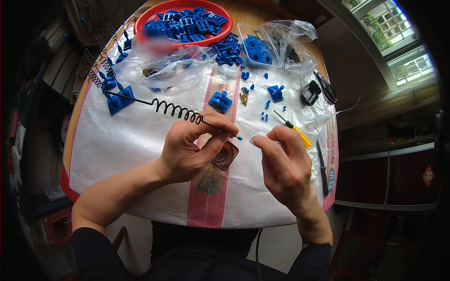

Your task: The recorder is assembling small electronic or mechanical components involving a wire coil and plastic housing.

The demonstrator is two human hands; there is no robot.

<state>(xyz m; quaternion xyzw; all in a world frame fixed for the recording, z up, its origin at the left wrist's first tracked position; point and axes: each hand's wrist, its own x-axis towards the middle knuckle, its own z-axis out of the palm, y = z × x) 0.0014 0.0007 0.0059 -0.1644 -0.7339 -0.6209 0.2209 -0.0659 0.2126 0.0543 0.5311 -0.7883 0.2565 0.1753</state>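
Observation:
My left hand (187, 154) is closed in a pinch on a black coiled wire (176, 110), near its right end. A small blue bead (240, 138) sits on the tip just past my fingertips. Whether the wire's far end joins the blue pieces at the left cannot be made out. My right hand (289, 171) pinches a small white wad (258, 136), perhaps tissue, a little to the right of the bead and apart from it. Under the left fingertips lies a brown square dish (226, 157). Beyond it sits a blue plastic bracket (220, 101).
A red basin (229, 29) of blue parts and a clear tub (278, 62) stand at the back. A yellow screwdriver (300, 135), a knife (323, 173) and a white squeeze bottle (319, 121) lie right. Several finished-looking coiled wires on blue bases (121, 99) line the left edge.

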